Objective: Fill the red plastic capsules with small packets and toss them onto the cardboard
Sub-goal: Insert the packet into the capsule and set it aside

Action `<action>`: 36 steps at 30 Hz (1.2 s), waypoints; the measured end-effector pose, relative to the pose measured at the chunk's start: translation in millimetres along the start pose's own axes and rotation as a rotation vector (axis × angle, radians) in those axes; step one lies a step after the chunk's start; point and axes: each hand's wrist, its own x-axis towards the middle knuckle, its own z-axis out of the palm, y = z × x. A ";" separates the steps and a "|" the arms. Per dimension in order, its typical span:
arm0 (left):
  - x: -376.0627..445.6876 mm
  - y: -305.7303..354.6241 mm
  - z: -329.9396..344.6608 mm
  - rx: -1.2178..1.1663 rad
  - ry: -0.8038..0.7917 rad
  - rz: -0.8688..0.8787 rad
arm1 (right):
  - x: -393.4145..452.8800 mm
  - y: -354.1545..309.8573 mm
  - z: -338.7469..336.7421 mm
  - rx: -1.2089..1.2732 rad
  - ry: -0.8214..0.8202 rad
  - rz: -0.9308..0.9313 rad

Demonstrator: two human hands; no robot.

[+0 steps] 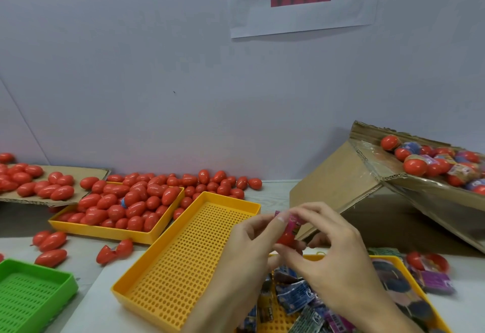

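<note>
My left hand (245, 243) and right hand (330, 251) together pinch a small red plastic capsule (285, 238) and pink foil packet (292, 221) above the empty perforated yellow plastic tray (183, 262).

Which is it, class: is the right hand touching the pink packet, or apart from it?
Touching: the head view shows the right hand pinching the pink packet.
</note>
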 end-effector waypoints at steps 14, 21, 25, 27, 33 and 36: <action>-3.9 4.5 -6.4 0.114 -0.156 -0.102 | 0.3 -3.8 -1.0 0.172 -0.099 0.009; -6.9 5.8 -5.8 0.169 -0.182 -0.150 | 2.4 -5.7 -6.9 0.189 -0.194 -0.005; -9.9 8.8 -11.8 0.222 -0.267 -0.204 | 4.7 -7.8 -10.5 0.216 -0.281 0.017; -11.1 10.6 -16.0 0.196 -0.317 -0.226 | 5.1 -8.6 -12.8 0.246 -0.325 0.025; -8.7 8.0 -11.2 0.131 -0.259 -0.173 | 4.1 -9.2 -8.4 0.237 -0.288 0.054; -5.1 2.0 -6.8 0.143 -0.140 -0.143 | 4.1 -6.5 -7.7 0.179 -0.207 0.065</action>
